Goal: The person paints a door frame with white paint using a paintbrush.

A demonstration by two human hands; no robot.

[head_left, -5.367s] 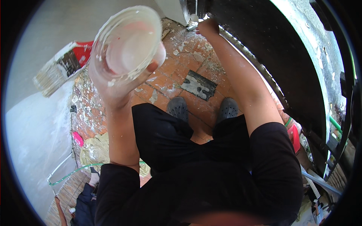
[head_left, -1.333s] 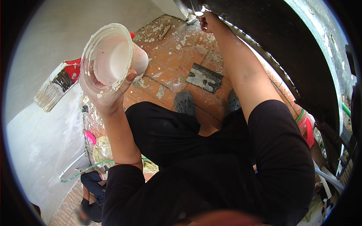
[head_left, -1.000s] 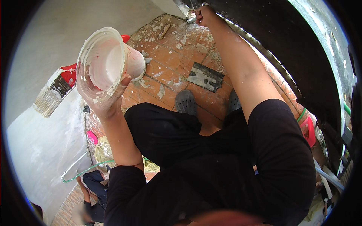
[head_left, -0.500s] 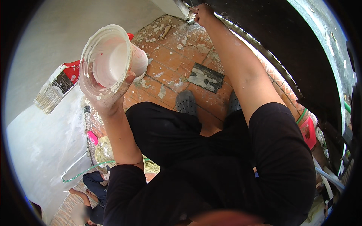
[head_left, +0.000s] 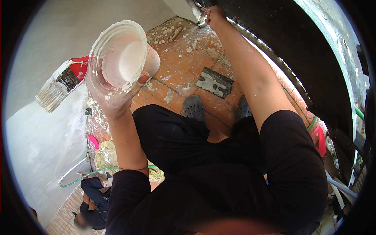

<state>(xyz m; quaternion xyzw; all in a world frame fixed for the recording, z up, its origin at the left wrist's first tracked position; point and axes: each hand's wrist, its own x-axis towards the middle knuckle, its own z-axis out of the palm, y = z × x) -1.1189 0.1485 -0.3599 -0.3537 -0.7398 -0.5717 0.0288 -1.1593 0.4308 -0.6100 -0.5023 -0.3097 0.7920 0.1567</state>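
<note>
Your left hand (head_left: pixel 117 98) is raised at the left, fingers wrapped under and around a white plastic tub (head_left: pixel 119 58), thumb hooked over the near rim. The tub is tilted toward you, inside coated with whitish-pink paint, rim crusted with dried drips. Your right arm stretches far up to the top of the view; your right hand (head_left: pixel 213 13) is closed in a fist around a small metal tool (head_left: pixel 201 22), pressed at the foot of the dark wall (head_left: pixel 282 43) on the right. What kind of tool it is can't be told; most is hidden by the fist.

Below, on the spattered terracotta tile floor (head_left: pixel 184 66), lies a flat trowel (head_left: pixel 214 82), just far of your two grey shoes (head_left: pixel 193 106). A wide paintbrush with a red handle (head_left: pixel 58 84) sticks out at the left, behind the tub. A green hose (head_left: pixel 86 174) runs along the near left, and another person in dark clothes (head_left: pixel 92 196) crouches at the near-left edge.
</note>
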